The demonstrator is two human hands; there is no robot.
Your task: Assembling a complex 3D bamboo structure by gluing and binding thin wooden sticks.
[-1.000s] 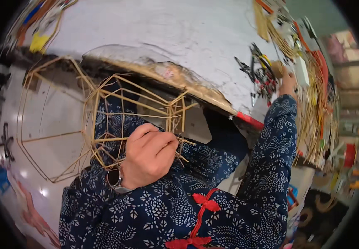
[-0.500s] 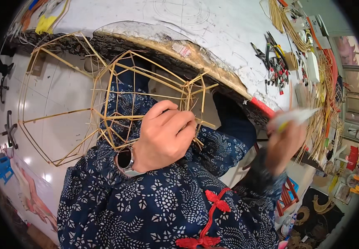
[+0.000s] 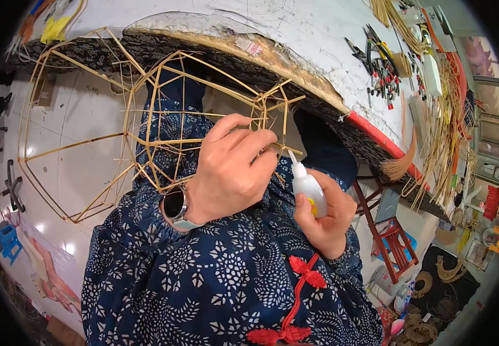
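An openwork frame of thin bamboo strips [image 3: 126, 109] lies across my lap, its wide end to the left and its narrow end near my hands. My left hand [image 3: 232, 161], with a watch [image 3: 174, 205] at the wrist, is closed around the strips at the narrow end; its fingertips are partly hidden. In my right hand [image 3: 333, 216] is a white glue bottle [image 3: 308, 187] with a long thin nozzle. The nozzle tip points up at a strip end just right of my left fingers; whether it touches cannot be made out.
A worn white tabletop [image 3: 318, 46] with a ragged, red-taped edge runs beyond my knees. On it lie pliers [image 3: 370, 52], small red-and-black clips [image 3: 385, 86] and bundles of bamboo strips [image 3: 434, 150]. A reddish wooden chair [image 3: 391, 242] stands on the floor at the right.
My right hand has come from the table edge at the right down to the frame's narrow end, bringing the glue bottle. My left hand keeps its hold on the frame.
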